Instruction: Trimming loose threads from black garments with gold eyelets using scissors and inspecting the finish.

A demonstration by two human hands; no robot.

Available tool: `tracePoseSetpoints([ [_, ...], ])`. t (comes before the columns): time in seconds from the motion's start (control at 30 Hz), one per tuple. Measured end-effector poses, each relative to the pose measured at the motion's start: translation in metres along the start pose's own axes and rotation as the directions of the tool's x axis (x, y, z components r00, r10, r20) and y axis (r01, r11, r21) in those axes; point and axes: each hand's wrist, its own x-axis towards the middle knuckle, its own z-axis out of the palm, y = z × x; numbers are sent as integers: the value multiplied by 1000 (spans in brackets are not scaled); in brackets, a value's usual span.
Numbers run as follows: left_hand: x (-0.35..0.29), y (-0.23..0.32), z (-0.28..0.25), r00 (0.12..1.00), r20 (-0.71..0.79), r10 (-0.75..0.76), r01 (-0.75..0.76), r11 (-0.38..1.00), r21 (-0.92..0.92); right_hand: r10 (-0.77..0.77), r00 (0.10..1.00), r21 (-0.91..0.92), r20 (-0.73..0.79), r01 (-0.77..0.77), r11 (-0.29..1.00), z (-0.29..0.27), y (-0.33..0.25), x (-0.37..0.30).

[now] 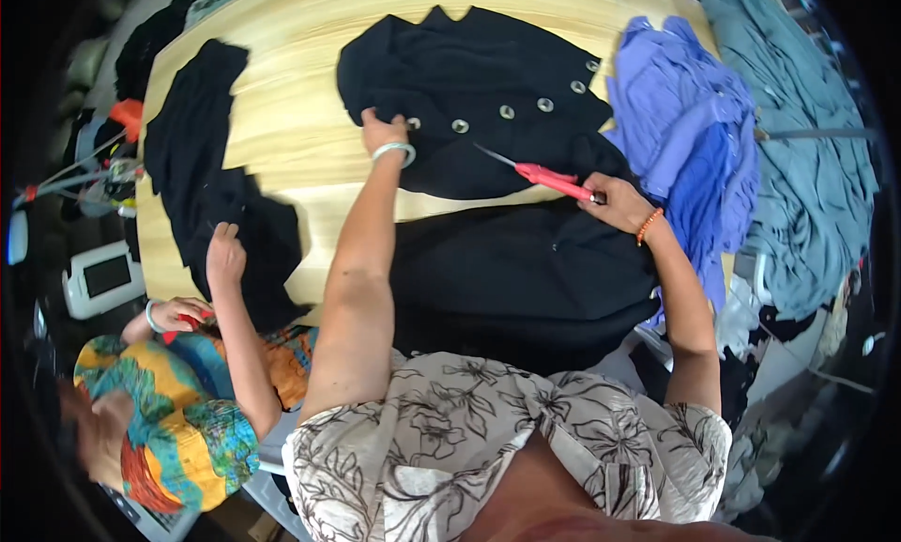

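- So the main thing here is a black garment [469, 77] with a curved row of round shiny buttons [507, 112], lying flat around the middle of the bench [291, 101], toward the far edge.
- Left hand [385, 135] is down on that garment by the leftmost button, fingers curled. Can't tell if it's actually pinching the cloth or just pressing on it.
- Right hand [617, 204] is wrapped around the handle of some pinkish-red snips [554, 179], metal tip aimed left, over the cloth just on the near side of the buttons. Can't tell if the tip's touching.
- More black cloth [526, 284] is spread between that and the near edge, right in front of the person.
- Purple clothes [676, 120] are heaped along the right edge, with a big grey-green cloth [798, 157] just beyond them.
- Over at the left edge, a co-worker [178, 420] has one hand at another black garment [197, 138] and something red in the other.
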Motion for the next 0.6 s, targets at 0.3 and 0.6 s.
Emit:
tracePoseSetpoints([
  [0.3,-22,52,-69,848,522,94,248,800,-547,63,869,33,-491,-53,998,-31,27,-79],
  [0.6,-36,-81,-146,801,598,-31,-413,695,588,154,809,152,-568,-80,985,-21,57,-127],
])
